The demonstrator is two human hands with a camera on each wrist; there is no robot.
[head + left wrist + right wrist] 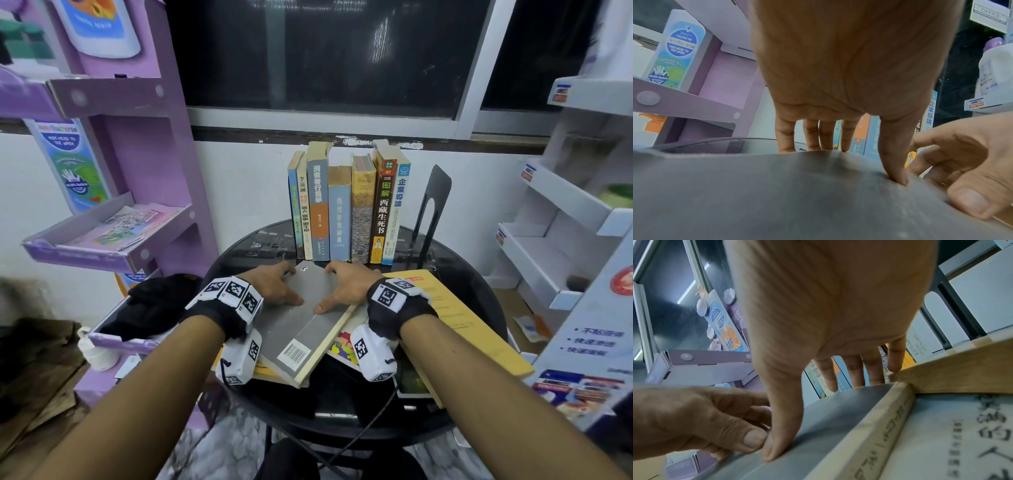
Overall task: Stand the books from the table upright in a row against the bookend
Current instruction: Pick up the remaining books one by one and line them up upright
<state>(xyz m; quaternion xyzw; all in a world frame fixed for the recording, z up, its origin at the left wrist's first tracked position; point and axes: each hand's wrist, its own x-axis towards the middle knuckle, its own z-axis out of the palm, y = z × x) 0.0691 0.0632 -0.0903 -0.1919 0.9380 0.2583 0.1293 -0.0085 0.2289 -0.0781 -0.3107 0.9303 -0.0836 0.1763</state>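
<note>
- Books (pixel 346 209) — seven of them — stand upright in a row at the back of the round black worktop (pixel 472 284); the black metal bookend (pixel 432 209) stands just to their right, a small gap showing between it and the last spine
- Grey book (pixel 301 325) lies flat on top of the loose pile at the front; its barcode faces up at the near end
- Left hand (pixel 274 286) grasps the grey book's left side; thumb pressed on the cover, fingers (pixel 786 138) reaching over the far edge
- Right hand (pixel 346 287) grasps the right side — thumb on the cover, fingers (pixel 826 376) bent over the far end
- Yellow book (pixel 459 315) lies flat to the right, partly under the right wrist; a purple display shelf (pixel 113 246) stands left of the worktop
</note>
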